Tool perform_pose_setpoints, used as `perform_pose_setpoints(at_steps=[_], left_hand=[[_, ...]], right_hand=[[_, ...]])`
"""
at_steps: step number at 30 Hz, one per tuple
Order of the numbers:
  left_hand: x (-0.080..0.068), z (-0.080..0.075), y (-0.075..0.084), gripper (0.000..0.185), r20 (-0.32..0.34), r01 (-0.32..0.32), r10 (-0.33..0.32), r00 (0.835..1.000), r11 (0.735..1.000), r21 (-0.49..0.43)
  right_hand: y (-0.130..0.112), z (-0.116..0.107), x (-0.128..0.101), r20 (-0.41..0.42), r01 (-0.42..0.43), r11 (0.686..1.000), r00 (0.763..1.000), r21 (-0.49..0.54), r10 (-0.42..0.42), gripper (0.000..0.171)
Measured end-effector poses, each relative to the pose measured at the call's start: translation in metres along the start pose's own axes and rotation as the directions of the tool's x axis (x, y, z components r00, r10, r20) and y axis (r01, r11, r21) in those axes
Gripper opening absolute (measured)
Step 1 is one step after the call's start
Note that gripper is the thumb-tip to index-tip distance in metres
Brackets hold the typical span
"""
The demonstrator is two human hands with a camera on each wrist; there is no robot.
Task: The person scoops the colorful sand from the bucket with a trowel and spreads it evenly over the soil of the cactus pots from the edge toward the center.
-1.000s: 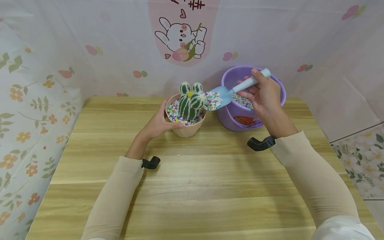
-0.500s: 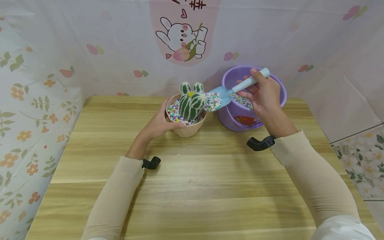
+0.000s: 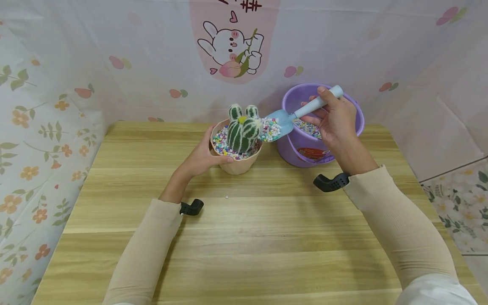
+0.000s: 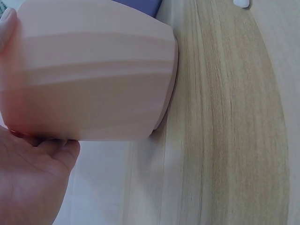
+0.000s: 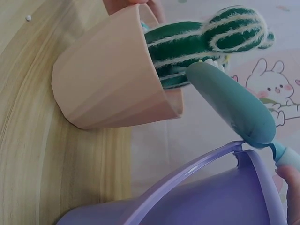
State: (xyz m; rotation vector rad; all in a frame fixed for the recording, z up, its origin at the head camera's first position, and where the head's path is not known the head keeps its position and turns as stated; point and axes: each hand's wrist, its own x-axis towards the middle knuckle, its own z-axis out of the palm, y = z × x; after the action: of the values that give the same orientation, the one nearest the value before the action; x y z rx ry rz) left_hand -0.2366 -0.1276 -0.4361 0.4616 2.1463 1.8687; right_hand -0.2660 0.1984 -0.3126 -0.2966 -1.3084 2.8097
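Observation:
A green toy cactus with white fuzzy stripes (image 3: 240, 137) stands in a peach flowerpot (image 3: 238, 166) among colourful pebbles. My left hand (image 3: 199, 157) grips the pot from its left side, thumb at the front rim; in the left wrist view the pot's wall (image 4: 93, 75) hides part of the fingers. My right hand (image 3: 340, 120) holds a light blue garden trowel (image 3: 285, 120) by its handle. Pebbles (image 3: 270, 128) lie heaped on the trowel's blade, whose tip is at the pot's right rim beside the cactus. From the right wrist, the blade's underside (image 5: 234, 101) shows near the cactus.
Just right of the pot, a purple bucket (image 3: 291, 151) with more pebbles (image 3: 308, 128) inside stands beneath the trowel and right hand. One small white pebble (image 3: 226, 197) lies on the wooden table (image 3: 244, 245). A printed cloth (image 3: 148, 51) hangs behind the table.
Both hands, the pot and the bucket stay in nearly the same places. The pebbles on the trowel's blade have shifted slightly.

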Motion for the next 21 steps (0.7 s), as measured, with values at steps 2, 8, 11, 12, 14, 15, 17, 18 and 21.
perform_pose_setpoints(at_steps=[2, 8, 11, 12, 14, 15, 17, 18, 21], left_hand=[[-0.0005, -0.0002, 0.0003, 0.107, -0.004, 0.004, -0.004, 1.000, 1.000, 0.014], [-0.0008, -0.0021, 0.0012, 0.107, 0.000, 0.007, -0.007, 1.000, 1.000, 0.028], [-0.0001, -0.0029, 0.0007, 0.105, 0.005, 0.003, -0.003, 1.000, 1.000, 0.027], [0.0000, -0.0030, 0.0009, 0.104, 0.007, 0.003, -0.003, 1.000, 1.000, 0.027], [0.0006, -0.0034, 0.0009, 0.105, 0.009, 0.004, -0.005, 1.000, 1.000, 0.028], [0.0009, -0.0035, 0.0010, 0.105, 0.011, 0.006, -0.007, 1.000, 1.000, 0.026], [0.0015, -0.0035, 0.0015, 0.106, 0.012, 0.017, -0.017, 1.000, 0.999, 0.027], [0.0020, -0.0035, 0.0017, 0.107, 0.015, 0.022, -0.023, 1.000, 0.999, 0.028], [0.0038, -0.0037, 0.0018, 0.108, 0.020, 0.036, -0.037, 0.999, 0.999, 0.023]], right_hand=[[-0.0001, 0.0002, -0.0002, 0.001, 0.003, 1.000, 1.000, -0.003, -0.003, 0.024], [0.0003, 0.0011, -0.0004, 0.002, 0.009, 1.000, 1.000, -0.009, -0.009, 0.025], [0.0009, 0.0010, -0.0004, 0.008, 0.012, 1.000, 1.000, -0.004, -0.012, 0.023], [0.0011, 0.0010, -0.0003, 0.010, 0.013, 1.000, 1.000, -0.004, -0.013, 0.023], [0.0011, 0.0010, -0.0003, 0.011, 0.018, 1.000, 1.000, -0.005, -0.018, 0.023], [0.0011, 0.0011, -0.0003, 0.011, 0.021, 1.000, 1.000, -0.007, -0.021, 0.023], [0.0011, 0.0013, -0.0002, 0.010, 0.025, 1.000, 1.000, -0.017, -0.025, 0.024], [0.0011, 0.0015, -0.0002, 0.010, 0.028, 0.999, 1.000, -0.021, -0.027, 0.025], [0.0012, 0.0026, -0.0006, 0.014, 0.040, 0.998, 0.999, -0.040, -0.040, 0.027]])
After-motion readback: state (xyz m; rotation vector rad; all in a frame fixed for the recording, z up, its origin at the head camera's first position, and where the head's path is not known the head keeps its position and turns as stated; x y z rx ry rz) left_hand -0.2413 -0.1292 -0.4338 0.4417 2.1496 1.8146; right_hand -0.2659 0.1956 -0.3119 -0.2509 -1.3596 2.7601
